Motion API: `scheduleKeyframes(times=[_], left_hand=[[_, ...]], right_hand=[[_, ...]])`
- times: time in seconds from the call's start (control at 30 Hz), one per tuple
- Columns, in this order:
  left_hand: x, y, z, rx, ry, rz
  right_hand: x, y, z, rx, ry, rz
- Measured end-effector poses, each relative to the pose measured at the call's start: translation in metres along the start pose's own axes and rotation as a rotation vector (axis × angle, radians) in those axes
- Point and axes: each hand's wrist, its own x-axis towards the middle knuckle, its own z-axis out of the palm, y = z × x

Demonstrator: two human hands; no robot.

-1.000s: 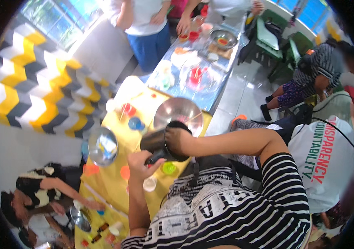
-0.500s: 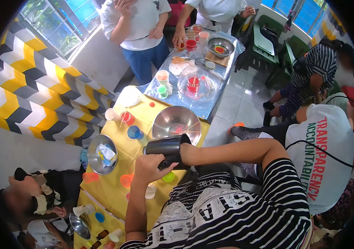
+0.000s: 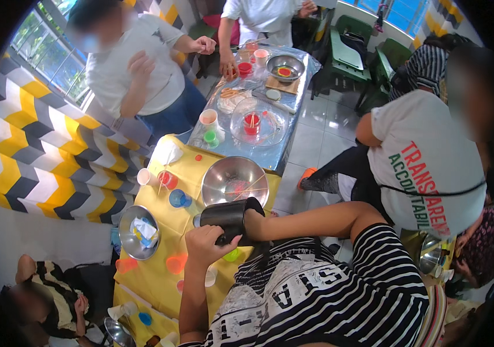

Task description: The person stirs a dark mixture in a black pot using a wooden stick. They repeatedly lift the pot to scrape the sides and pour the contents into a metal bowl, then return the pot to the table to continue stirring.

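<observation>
My left hand point(image 3: 207, 241) is closed round the handle of a black cylindrical pot point(image 3: 218, 215), which lies tipped sideways. My right hand point(image 3: 254, 224) reaches into the pot's mouth, its fingers hidden inside. Just beyond the pot is a large steel bowl point(image 3: 232, 179) with thin sticks across it. To its left stand a blue cup point(image 3: 180, 198), a red cup point(image 3: 168, 179) with a stick and a pale paper cup point(image 3: 146, 177). Orange cups point(image 3: 175, 264) and a partly hidden lime cup point(image 3: 232, 255) are below my hands. A smaller steel bowl point(image 3: 133, 236) holds crumpled cloth or paper.
The yellow-covered table point(image 3: 137, 292) adjoins a blue-covered one point(image 3: 270, 155) bearing bowls, cups and scissors. People in white shirts point(image 3: 148, 81) stand at the far side; a person point(image 3: 420, 156) is close on my right, another point(image 3: 47, 301) at lower left. Green chairs point(image 3: 339, 58) stand behind.
My hands and the pot appear slightly lower. The far-left person in white has leaned and moved hands. The person on my right has risen or moved upward in view.
</observation>
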Motion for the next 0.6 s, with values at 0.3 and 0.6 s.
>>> scheduleKeyframes(times=[0.3, 0.6], left_hand=[[0.000, 0.014, 0.008, 0.024, -0.045, 0.152], [-0.009, 0.008, 0.000, 0.012, 0.053, 0.164]], right_hand=[[0.017, -0.013, 0.004, 0.251, -0.036, 0.023], [0.011, 0.004, -0.008, 1.125, -0.295, 0.268]])
